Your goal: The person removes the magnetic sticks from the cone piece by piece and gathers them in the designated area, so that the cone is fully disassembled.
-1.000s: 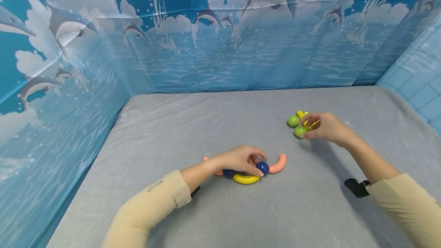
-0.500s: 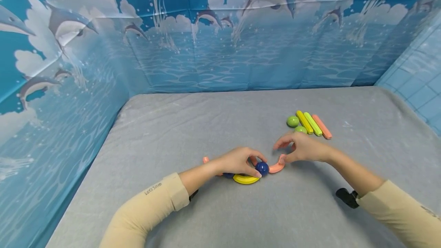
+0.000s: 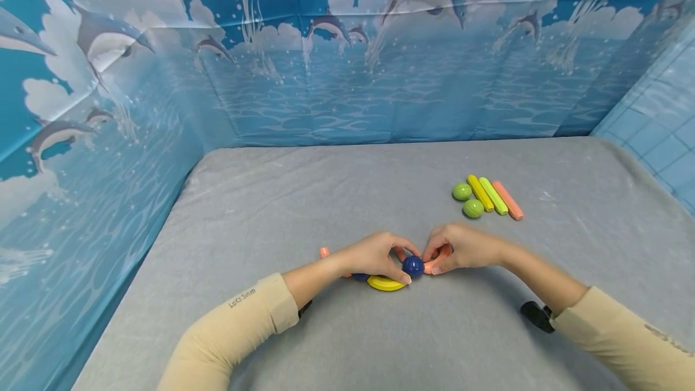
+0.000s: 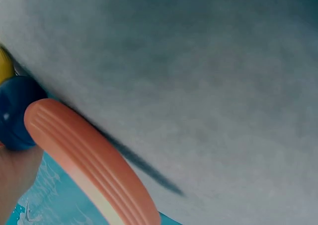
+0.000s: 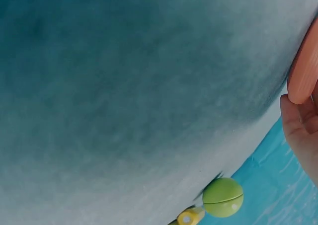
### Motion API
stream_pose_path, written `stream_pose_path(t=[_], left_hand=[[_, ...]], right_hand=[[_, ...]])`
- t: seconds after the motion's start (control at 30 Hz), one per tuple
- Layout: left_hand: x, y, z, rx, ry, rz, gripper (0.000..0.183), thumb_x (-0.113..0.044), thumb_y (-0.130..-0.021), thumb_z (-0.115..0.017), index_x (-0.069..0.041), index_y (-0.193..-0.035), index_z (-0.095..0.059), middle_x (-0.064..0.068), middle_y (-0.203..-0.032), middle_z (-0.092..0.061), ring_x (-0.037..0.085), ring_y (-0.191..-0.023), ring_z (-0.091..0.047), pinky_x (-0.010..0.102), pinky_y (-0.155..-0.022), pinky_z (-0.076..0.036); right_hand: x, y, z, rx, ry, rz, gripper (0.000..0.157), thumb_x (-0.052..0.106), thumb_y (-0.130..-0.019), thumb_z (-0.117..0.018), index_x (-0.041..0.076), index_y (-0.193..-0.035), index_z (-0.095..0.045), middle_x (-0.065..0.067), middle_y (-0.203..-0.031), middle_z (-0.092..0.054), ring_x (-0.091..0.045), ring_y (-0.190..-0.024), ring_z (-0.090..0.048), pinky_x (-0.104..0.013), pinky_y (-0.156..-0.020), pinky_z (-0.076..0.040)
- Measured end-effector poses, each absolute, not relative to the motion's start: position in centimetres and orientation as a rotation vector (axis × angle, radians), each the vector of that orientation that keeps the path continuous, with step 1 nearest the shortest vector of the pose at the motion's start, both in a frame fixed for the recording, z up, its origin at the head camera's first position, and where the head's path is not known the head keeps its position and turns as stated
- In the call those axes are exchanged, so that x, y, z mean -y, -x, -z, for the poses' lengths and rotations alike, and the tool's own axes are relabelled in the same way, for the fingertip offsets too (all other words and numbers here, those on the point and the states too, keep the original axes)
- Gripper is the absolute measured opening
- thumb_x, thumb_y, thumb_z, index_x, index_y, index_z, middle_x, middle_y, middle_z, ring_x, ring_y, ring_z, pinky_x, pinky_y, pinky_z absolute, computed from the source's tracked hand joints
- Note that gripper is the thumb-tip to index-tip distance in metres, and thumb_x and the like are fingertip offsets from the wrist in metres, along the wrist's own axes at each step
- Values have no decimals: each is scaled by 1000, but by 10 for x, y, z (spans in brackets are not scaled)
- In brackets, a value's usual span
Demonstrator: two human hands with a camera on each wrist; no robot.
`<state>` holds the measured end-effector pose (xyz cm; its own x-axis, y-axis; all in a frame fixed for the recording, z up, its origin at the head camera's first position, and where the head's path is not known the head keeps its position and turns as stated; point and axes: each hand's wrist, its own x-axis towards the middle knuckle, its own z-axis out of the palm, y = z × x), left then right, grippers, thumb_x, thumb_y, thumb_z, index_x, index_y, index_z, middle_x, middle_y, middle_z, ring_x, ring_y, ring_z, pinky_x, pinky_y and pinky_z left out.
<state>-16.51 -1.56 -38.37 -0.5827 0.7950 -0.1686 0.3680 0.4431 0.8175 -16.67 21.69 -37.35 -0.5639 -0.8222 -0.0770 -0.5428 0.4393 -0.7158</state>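
Note:
My left hand holds a dark blue ball between thumb and fingers. Against that ball's right side lies the end of a curved salmon-coloured piece, which my right hand pinches; the hand covers most of it. A curved yellow piece links toward a second blue ball, partly hidden under my left wrist. Another curved salmon piece joins that second ball in the left wrist view. In the right wrist view, fingers touch the end of the right salmon piece.
Back right on the grey cloth lie two green balls, a yellow stick, a lime stick and a salmon stick. A blue dolphin-print curtain borders the surface behind and at the left.
My right hand has moved from the green balls and sticks at the back right, down and left to the curved salmon piece, and now pinches it. The left hand has hardly moved.

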Motion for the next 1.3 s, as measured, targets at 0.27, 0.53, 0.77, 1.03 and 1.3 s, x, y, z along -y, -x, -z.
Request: stream_pose_path(t=[0.27,0.53,0.77,1.03,1.3], left_hand=[[13,167,384,-2144,-962,-1028,40,-9,-76,-78,-7,-114,-65,3,-101,-65,5,-78,-60,18,-69,-47],[13,166,384,-2167,-951,-1012,40,-11,-76,-78,-9,-114,-65,1,-103,-66,3,-85,-58,17,-72,-46],[13,166,384,-2146,-941,-1041,39,-9,-76,-77,-8,-113,-65,2,-102,-65,4,-85,-58,17,-71,-47],[12,167,388,-2134,-929,-1047,37,-9,-76,-77,-8,-112,-66,1,-101,-65,4,-85,-58,18,-71,-47],[12,167,389,-2129,-933,-1063,35,-9,-77,-77,-9,-110,-67,1,-97,-65,7,-79,-59,19,-67,-47]], right_hand=[[-215,164,376,-2273,1225,873,13,19,-85,-69,14,-97,-71,8,-83,-56,-6,-75,-50,-23,-66,-43],[-216,162,378,-2269,1195,873,14,17,-87,-67,12,-100,-70,10,-80,-55,-4,-72,-49,-23,-62,-42],[-216,161,377,-2313,1149,865,12,19,-88,-66,14,-98,-68,10,-75,-53,-5,-68,-48,-22,-60,-41],[-216,162,375,-2324,1013,899,8,18,-89,-64,11,-94,-66,9,-66,-50,-4,-58,-46,-20,-53,-37],[-221,167,372,-2373,888,958,14,19,-89,-65,7,-96,-67,6,-65,-51,-4,-55,-45,-20,-51,-36]])
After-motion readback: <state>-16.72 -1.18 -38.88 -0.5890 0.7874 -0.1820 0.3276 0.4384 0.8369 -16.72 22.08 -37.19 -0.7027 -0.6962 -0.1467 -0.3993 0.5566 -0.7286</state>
